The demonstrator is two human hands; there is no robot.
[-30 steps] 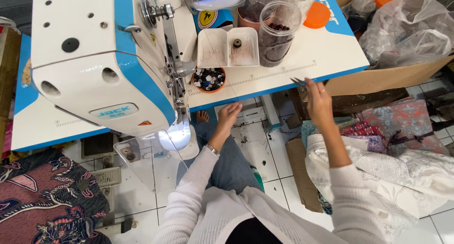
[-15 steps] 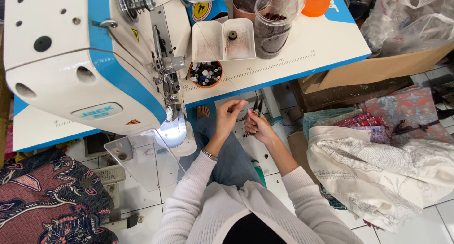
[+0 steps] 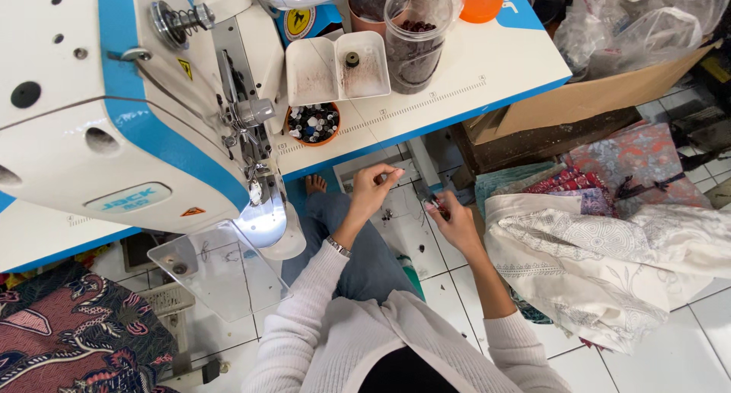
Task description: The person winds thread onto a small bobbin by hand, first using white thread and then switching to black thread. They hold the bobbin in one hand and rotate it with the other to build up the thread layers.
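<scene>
My left hand (image 3: 375, 186) is raised just below the front edge of the white and blue sewing table (image 3: 487, 73), thumb and fingers pinched together on what looks like a thin thread. My right hand (image 3: 455, 219) sits a little lower and to the right, closed around small dark thread snips (image 3: 437, 205). The two hands are a short gap apart, over my lap in jeans. The white and blue sewing machine (image 3: 114, 126) fills the left, its needle area (image 3: 255, 176) to the left of my left hand.
On the table stand a clear jar of dark buttons (image 3: 415, 35), a white twin tray (image 3: 339, 69), a small bowl of mixed buttons (image 3: 314, 123) and an orange lid (image 3: 481, 1). A cardboard box (image 3: 579, 100), cream patterned cloth (image 3: 609, 263) and plastic bags (image 3: 632, 20) lie right; dark patterned fabric (image 3: 68, 340) left.
My right hand came down from the table's edge with the snips, met my left hand, then dropped slightly lower and to the right. My left hand stayed raised and pinched.
</scene>
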